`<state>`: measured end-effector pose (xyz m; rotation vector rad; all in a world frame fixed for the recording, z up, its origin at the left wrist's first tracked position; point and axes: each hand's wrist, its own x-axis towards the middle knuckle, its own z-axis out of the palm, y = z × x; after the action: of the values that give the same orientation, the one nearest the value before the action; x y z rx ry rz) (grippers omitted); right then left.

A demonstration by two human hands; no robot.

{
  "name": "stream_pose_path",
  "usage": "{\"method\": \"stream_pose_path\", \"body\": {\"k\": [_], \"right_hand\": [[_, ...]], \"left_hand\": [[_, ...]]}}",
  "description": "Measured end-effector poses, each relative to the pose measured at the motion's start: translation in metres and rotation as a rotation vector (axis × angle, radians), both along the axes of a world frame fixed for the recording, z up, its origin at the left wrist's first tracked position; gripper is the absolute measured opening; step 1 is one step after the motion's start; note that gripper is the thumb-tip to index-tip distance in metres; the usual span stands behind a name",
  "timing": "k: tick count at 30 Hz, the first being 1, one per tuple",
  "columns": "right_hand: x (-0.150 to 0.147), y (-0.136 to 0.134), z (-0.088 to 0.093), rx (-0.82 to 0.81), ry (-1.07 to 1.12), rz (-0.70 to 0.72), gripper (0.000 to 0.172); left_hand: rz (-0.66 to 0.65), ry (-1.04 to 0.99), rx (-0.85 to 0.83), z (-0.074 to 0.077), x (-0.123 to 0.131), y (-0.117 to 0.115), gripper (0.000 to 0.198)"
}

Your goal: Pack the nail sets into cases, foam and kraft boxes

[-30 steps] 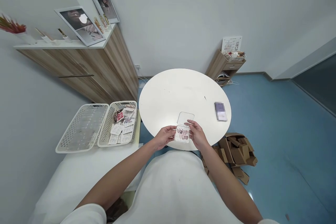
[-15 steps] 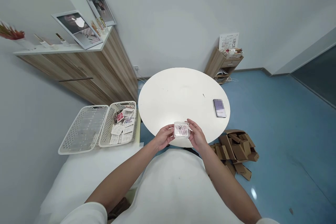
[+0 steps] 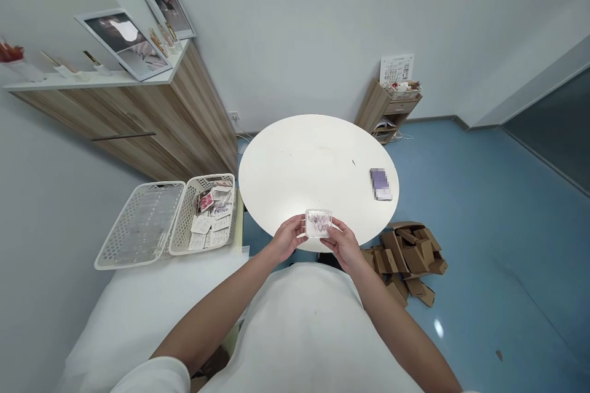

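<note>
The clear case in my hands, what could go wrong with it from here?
The left hand and right hand grip the clear case by its sides with their fingers, so it might slip if either loosens. 
The lid looks closed, but I can't tell if it's latched; if not, the small pinkish pieces could spill. 
It appears close to the near edge of the white table, so a drop might reach the floor.

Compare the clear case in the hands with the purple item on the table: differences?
The clear case is held between the left hand and right hand; the purple item lies on the white table. The clear case is see-through, with pinkish pieces inside; the purple item is purple and white, its detail pixelated. Both look roughly rectangular.
</note>
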<state>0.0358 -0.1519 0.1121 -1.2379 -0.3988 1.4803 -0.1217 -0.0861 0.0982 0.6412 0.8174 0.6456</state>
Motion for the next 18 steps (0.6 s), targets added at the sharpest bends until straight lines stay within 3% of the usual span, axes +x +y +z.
{"method": "stream_pose_path", "body": {"k": [5,12,18], "right_hand": [[0.003,-0.008,-0.003,0.001,-0.073,-0.030,0.046],[0.015,-0.001,-0.006,-0.040,-0.136,0.023,0.044],[0.044,0.006,-0.010,-0.053,-0.179,0.120,0.043]], "left_hand": [[-0.172,0.198,0.211,-0.002,0.006,-0.016,0.046],[-0.139,0.262,0.294,-0.009,0.013,-0.019,0.044],[-0.160,0.292,0.270,-0.012,0.028,-0.018,0.044]]}}
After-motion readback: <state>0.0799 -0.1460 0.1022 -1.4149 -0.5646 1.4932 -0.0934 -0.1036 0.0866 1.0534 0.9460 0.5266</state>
